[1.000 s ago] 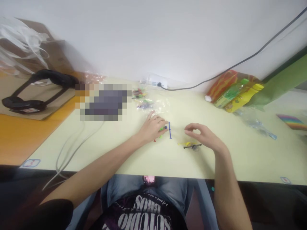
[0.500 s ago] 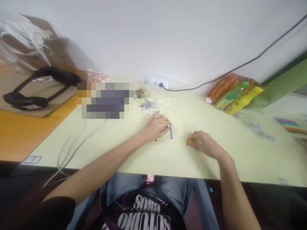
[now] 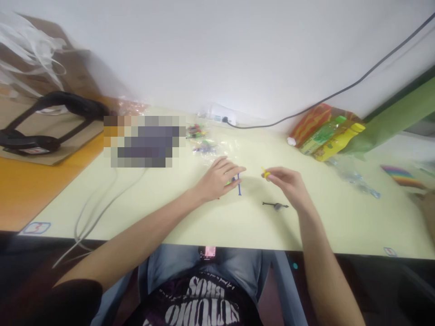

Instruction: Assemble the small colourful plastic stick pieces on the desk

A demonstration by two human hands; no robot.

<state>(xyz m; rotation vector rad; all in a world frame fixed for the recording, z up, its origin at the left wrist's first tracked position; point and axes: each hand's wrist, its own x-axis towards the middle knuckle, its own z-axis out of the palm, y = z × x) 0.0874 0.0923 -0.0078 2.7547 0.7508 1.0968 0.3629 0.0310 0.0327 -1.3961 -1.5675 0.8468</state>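
My right hand (image 3: 287,181) is raised over the table, pinching a small yellow plastic piece (image 3: 267,174) between thumb and fingertips. Below it on the table lies a thin dark plastic piece (image 3: 278,206) with a wider middle. My left hand (image 3: 219,179) rests low over a few small pieces, its index finger stretched out and apart from the thumb. By that thumb a blue stick-like piece (image 3: 239,185) shows, and a bit of a green piece (image 3: 228,183) peeks out under the fingers. Most of what lies beneath the left palm is hidden.
Behind my left hand, clear plastic bags (image 3: 217,147) hold colourful pieces (image 3: 197,131). A power strip (image 3: 217,113) with a black cable is at the wall. Drink bottles (image 3: 340,142) lie back right. A black headset-like frame (image 3: 50,122) and white cables (image 3: 81,213) are on the left.
My right hand has lifted up and away from the table with the yellow piece, and the dark piece beneath is now uncovered. My left index finger has straightened. The view has shifted slightly.
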